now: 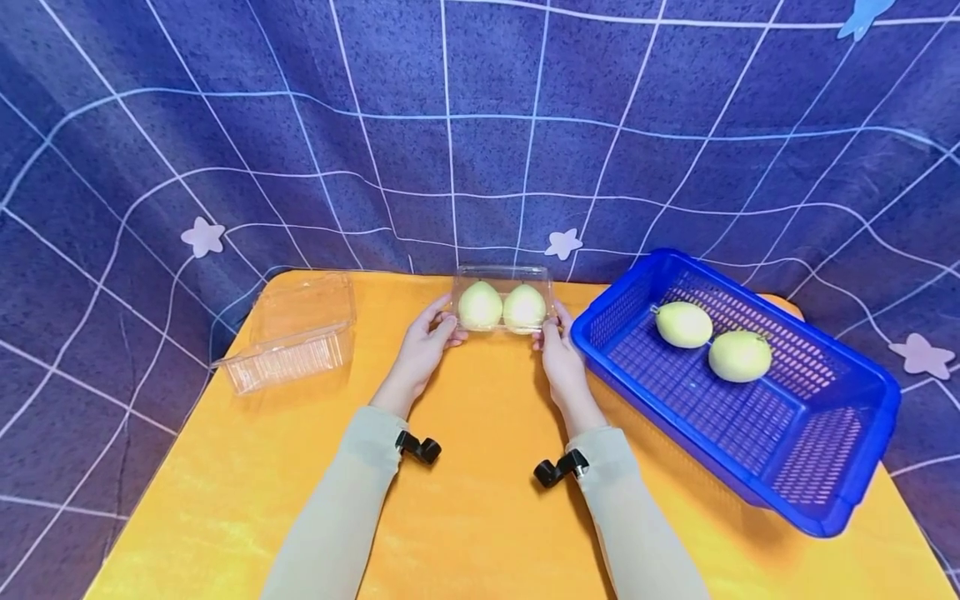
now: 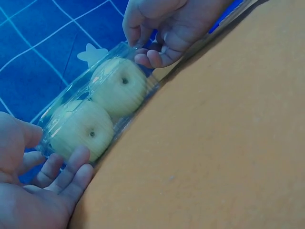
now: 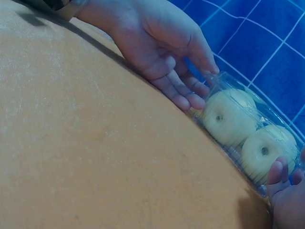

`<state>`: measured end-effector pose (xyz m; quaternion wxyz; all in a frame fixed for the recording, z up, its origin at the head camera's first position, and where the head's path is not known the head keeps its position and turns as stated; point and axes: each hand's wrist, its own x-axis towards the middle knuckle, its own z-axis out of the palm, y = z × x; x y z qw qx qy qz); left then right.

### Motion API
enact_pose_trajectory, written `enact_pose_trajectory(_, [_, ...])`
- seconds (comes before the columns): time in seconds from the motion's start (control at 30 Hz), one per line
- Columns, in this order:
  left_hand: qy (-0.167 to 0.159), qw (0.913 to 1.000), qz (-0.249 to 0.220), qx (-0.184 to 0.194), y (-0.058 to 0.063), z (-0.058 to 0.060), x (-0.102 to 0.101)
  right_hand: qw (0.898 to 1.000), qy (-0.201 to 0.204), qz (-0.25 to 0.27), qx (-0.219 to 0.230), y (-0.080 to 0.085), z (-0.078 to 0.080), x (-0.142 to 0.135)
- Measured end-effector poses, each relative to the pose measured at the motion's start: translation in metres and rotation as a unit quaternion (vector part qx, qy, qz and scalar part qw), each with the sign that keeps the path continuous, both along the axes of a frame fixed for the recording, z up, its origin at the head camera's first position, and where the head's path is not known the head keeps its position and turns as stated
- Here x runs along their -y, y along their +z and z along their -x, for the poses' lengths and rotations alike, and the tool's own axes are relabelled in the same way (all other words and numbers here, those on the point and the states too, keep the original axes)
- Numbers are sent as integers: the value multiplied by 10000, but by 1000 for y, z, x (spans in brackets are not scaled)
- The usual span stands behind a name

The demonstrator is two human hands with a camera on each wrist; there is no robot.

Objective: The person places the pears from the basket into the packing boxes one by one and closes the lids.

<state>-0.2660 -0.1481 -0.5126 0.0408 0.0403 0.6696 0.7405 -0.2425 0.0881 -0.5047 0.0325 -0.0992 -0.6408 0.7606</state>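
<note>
A clear plastic clamshell box lies at the back middle of the table, between both hands. Through its plastic show two pale yellow-green pears, a left pear and a right pear, side by side. My left hand holds the box's left end, thumb on top and fingers at the side. At the opposite end, my right hand grips the corner between thumb and fingers. The left wrist view has the pears with their dark blossom ends facing the camera; the right wrist view also shows the thumb pressing near the lid's edge.
On the left stands another clear plastic box, its lid raised. A blue plastic basket sits at the right, holding two more pears. Behind the orange-covered table hangs a blue curtain with white grid lines.
</note>
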Motion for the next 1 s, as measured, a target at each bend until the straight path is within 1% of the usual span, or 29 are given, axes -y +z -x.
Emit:
enact_pose_trajectory(0.4, [22, 10000, -97, 8, -4, 1, 0, 10000, -10, 49, 63, 0, 0, -1])
enact_pose_trajectory(0.83, [74, 9999, -6, 102, 0, -1, -1, 10000, 15, -20, 23, -1, -2, 0])
enact_pose_trajectory(1.0, [58, 9999, -46, 119, -1, 0, 1, 9999, -12, -69, 74, -1, -3, 2])
